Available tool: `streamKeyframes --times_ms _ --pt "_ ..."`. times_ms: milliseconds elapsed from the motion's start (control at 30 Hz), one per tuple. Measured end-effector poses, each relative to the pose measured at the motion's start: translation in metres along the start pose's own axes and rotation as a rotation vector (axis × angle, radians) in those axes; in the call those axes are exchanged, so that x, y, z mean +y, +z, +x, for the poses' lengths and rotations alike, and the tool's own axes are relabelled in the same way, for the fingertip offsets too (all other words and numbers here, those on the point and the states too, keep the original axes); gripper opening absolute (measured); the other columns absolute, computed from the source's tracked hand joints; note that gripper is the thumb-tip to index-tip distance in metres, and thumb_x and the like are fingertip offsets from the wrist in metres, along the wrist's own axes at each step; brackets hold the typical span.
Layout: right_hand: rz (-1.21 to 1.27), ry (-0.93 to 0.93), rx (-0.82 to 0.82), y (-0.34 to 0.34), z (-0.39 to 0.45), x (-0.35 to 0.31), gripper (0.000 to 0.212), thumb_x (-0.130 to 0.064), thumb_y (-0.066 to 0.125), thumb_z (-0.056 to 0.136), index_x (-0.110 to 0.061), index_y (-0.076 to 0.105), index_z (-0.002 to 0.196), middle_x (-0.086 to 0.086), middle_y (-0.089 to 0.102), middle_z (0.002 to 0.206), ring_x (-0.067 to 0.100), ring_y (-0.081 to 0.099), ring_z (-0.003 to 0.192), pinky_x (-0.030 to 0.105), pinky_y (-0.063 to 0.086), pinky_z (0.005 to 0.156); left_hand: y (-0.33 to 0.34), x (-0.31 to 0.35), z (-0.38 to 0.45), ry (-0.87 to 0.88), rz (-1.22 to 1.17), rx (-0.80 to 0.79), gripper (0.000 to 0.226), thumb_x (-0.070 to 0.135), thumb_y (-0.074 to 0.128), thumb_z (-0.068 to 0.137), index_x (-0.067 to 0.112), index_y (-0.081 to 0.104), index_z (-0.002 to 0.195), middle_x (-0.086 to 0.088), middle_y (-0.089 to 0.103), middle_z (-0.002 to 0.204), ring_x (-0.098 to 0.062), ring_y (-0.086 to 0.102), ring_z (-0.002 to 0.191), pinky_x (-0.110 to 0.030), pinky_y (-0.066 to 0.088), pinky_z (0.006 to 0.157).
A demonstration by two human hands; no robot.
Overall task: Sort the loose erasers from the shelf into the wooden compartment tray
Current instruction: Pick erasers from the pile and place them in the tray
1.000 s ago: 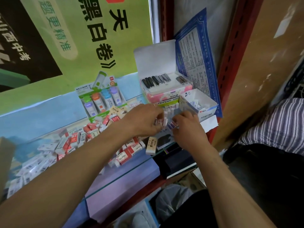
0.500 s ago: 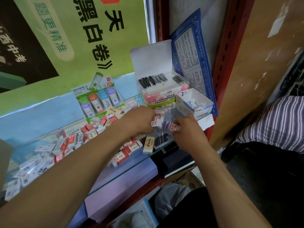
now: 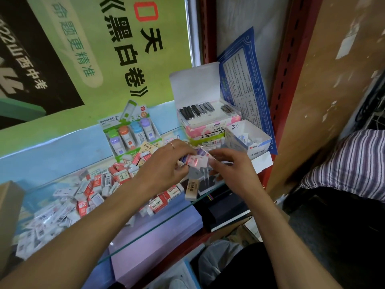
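A heap of loose wrapped erasers [image 3: 87, 190], white and red, lies across the glass shelf [image 3: 158, 224]. My left hand [image 3: 166, 165] and my right hand [image 3: 231, 170] meet above the shelf's right part. Together they pinch a small bunch of wrapped erasers [image 3: 195, 160], pink, white and purple. A single tan eraser [image 3: 192, 189] stands near the shelf's front edge below my hands. No wooden compartment tray is visible.
A green display pack of capped tubes [image 3: 131, 132] stands behind the heap. An open box of nail clippers [image 3: 206, 113] and a small white carton [image 3: 248, 138] sit at the back right. A red steel upright [image 3: 281, 69] bounds the shelf on the right.
Both hands have lifted slightly and drawn toward me with the bunch of erasers, which now shows more plainly between the fingertips.
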State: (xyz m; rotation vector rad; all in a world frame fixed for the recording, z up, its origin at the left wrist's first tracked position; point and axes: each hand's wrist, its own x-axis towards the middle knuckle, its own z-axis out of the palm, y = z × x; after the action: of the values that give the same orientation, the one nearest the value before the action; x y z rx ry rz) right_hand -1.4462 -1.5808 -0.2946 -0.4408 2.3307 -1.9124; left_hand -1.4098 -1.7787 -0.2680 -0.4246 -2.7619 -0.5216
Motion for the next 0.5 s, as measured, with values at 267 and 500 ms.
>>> streamKeyframes --times_ms 267,500 --pt "-0.090 -0.124 -0.222 0.029 -0.009 -0.020 0.040 -0.035 0.075 0.080 -0.028 0.063 0.118 -0.010 0.066 0.101 0.009 0.066 0.083 0.027 0.058 0.070 -0.018 -0.015 -0.051 0.008 0.058 0.173 0.035 0.009 0.065 0.083 0.020 0.064 0.117 0.006 0.054 0.117 -0.010 0.053 0.103 -0.027 0.048 0.085" --pt "-0.210 -0.252 -0.178 0.065 -0.023 -0.045 0.030 -0.030 0.081 0.076 -0.024 0.066 0.100 -0.009 0.063 0.072 0.003 0.057 0.060 0.022 0.051 0.057 -0.035 -0.012 -0.087 -0.046 0.044 0.285 0.038 0.000 0.069 0.078 0.018 0.065 0.111 0.004 0.056 0.115 -0.005 0.053 0.098 -0.004 0.036 0.087"
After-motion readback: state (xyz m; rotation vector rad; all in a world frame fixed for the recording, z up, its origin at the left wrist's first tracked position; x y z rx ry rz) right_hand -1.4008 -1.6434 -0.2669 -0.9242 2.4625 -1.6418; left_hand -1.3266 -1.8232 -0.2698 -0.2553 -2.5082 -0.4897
